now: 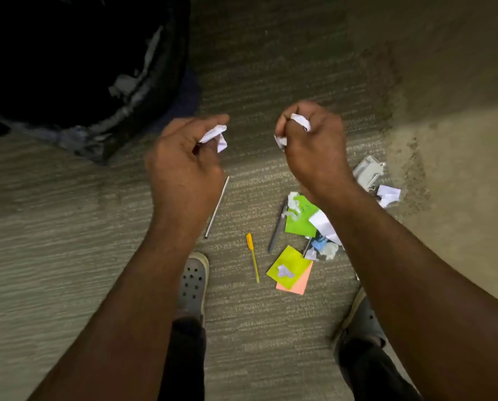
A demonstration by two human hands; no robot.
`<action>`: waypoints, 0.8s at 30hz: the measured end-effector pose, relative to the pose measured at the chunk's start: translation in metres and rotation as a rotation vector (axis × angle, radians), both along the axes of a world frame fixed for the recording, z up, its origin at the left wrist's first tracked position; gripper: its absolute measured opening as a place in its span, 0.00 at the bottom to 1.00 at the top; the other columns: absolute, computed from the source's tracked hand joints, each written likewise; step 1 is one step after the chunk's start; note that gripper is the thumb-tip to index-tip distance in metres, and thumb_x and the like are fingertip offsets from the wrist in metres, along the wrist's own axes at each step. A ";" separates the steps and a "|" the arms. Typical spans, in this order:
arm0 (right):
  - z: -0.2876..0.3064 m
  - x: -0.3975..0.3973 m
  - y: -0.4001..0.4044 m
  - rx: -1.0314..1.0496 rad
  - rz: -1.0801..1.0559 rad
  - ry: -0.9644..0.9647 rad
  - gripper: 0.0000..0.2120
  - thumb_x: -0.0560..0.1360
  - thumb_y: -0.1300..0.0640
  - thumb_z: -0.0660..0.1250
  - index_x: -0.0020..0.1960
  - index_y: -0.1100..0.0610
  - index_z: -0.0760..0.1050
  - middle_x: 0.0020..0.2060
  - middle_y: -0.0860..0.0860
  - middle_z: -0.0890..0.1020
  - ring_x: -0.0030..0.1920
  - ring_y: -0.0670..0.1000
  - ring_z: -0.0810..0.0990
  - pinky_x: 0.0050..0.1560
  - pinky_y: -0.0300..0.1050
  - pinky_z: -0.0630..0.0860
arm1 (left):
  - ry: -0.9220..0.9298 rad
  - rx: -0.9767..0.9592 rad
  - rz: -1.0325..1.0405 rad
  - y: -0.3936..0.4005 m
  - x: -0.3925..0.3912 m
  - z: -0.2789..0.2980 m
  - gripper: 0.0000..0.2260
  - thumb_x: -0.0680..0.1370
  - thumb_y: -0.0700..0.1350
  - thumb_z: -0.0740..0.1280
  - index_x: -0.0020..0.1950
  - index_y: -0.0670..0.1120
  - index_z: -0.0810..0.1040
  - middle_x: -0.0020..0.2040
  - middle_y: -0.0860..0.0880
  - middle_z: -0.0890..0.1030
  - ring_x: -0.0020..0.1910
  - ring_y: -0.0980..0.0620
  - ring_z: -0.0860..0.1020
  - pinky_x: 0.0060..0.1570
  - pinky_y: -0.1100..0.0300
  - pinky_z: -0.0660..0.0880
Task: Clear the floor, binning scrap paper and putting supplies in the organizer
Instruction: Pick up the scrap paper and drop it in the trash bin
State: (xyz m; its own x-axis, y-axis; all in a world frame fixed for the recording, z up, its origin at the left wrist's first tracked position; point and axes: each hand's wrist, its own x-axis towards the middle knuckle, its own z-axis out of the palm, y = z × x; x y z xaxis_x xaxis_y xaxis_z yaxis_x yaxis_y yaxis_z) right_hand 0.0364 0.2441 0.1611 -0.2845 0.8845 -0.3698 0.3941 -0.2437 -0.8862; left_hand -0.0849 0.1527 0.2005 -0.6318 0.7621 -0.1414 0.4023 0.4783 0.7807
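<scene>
My left hand (184, 163) is closed on a crumpled white paper scrap (216, 136). My right hand (314, 146) is closed on another crumpled white scrap (301, 122). Both hands hover above the carpet, just right of a bin lined with a black bag (120, 111) at upper left. Below on the floor lie a yellow pen (252, 257), a grey pen (277, 227), a thin silver rod (217, 206), green (300, 219), yellow (289, 266) and pink (298, 285) sticky notes, and several torn white and blue scraps (326, 247).
A white stapler-like item (367, 172) and a crumpled white scrap (389, 195) lie at the right by a lighter floor strip. My two grey clogs (193, 282) (363, 316) stand on the carpet on either side of the litter.
</scene>
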 end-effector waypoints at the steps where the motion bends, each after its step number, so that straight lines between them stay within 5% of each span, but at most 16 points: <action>1: 0.020 -0.018 0.006 0.026 0.007 0.050 0.15 0.69 0.66 0.57 0.30 0.50 0.71 0.27 0.45 0.74 0.29 0.45 0.71 0.31 0.40 0.67 | 0.021 0.041 0.005 0.003 -0.015 0.021 0.13 0.76 0.33 0.64 0.56 0.45 0.81 0.50 0.49 0.79 0.44 0.72 0.77 0.47 0.78 0.70; 6: 0.102 -0.109 0.026 0.329 0.103 0.221 0.14 0.71 0.65 0.57 0.32 0.49 0.65 0.26 0.46 0.70 0.28 0.44 0.69 0.30 0.43 0.67 | 0.232 0.092 0.096 0.018 -0.091 0.089 0.14 0.74 0.35 0.61 0.51 0.47 0.84 0.48 0.48 0.80 0.45 0.61 0.78 0.48 0.74 0.70; 9: 0.127 -0.161 0.026 0.474 0.114 0.262 0.12 0.72 0.65 0.57 0.33 0.52 0.66 0.24 0.44 0.67 0.26 0.43 0.66 0.27 0.39 0.63 | 0.290 0.190 0.306 0.028 -0.128 0.102 0.12 0.73 0.38 0.58 0.41 0.44 0.82 0.39 0.48 0.81 0.36 0.58 0.76 0.38 0.67 0.70; 12: 0.130 -0.201 0.025 0.557 0.104 0.246 0.14 0.71 0.65 0.58 0.29 0.52 0.62 0.22 0.43 0.63 0.23 0.43 0.63 0.26 0.40 0.58 | 0.381 0.148 0.500 0.039 -0.152 0.098 0.08 0.74 0.38 0.56 0.37 0.44 0.72 0.28 0.56 0.68 0.28 0.56 0.66 0.33 0.64 0.59; 15: 0.120 -0.227 0.026 0.519 0.177 0.140 0.18 0.71 0.58 0.61 0.27 0.49 0.56 0.20 0.42 0.60 0.20 0.42 0.62 0.25 0.34 0.56 | 0.473 0.010 0.531 0.043 -0.174 0.086 0.08 0.75 0.39 0.57 0.36 0.43 0.69 0.32 0.48 0.70 0.34 0.59 0.65 0.35 0.64 0.56; 18: 0.102 -0.237 0.025 0.609 0.227 0.019 0.18 0.75 0.47 0.61 0.29 0.50 0.62 0.22 0.45 0.66 0.23 0.43 0.67 0.26 0.34 0.59 | 0.494 0.025 0.496 0.042 -0.189 0.073 0.10 0.76 0.43 0.57 0.36 0.43 0.72 0.34 0.47 0.73 0.34 0.57 0.68 0.34 0.65 0.56; 22: 0.079 -0.243 0.026 0.605 0.411 -0.217 0.23 0.79 0.38 0.51 0.47 0.52 0.77 0.35 0.48 0.81 0.34 0.43 0.76 0.34 0.41 0.66 | 0.604 -0.097 0.343 0.040 -0.199 0.052 0.13 0.77 0.51 0.54 0.40 0.48 0.74 0.41 0.45 0.81 0.39 0.50 0.77 0.34 0.64 0.56; 24: 0.071 -0.237 0.026 0.651 0.635 -0.400 0.26 0.79 0.37 0.45 0.64 0.51 0.71 0.52 0.54 0.81 0.50 0.56 0.79 0.45 0.44 0.70 | 0.559 -0.263 0.237 0.036 -0.204 0.038 0.19 0.77 0.55 0.51 0.50 0.47 0.77 0.50 0.44 0.82 0.49 0.45 0.79 0.39 0.58 0.65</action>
State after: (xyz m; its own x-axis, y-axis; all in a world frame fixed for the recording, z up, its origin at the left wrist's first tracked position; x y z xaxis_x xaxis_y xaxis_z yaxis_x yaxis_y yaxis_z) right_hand -0.2009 0.2704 0.2324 -0.7359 0.6761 -0.0381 0.5822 0.6029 -0.5455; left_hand -0.2890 0.1887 0.2387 -0.8102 0.5786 0.0940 0.5737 0.7497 0.3300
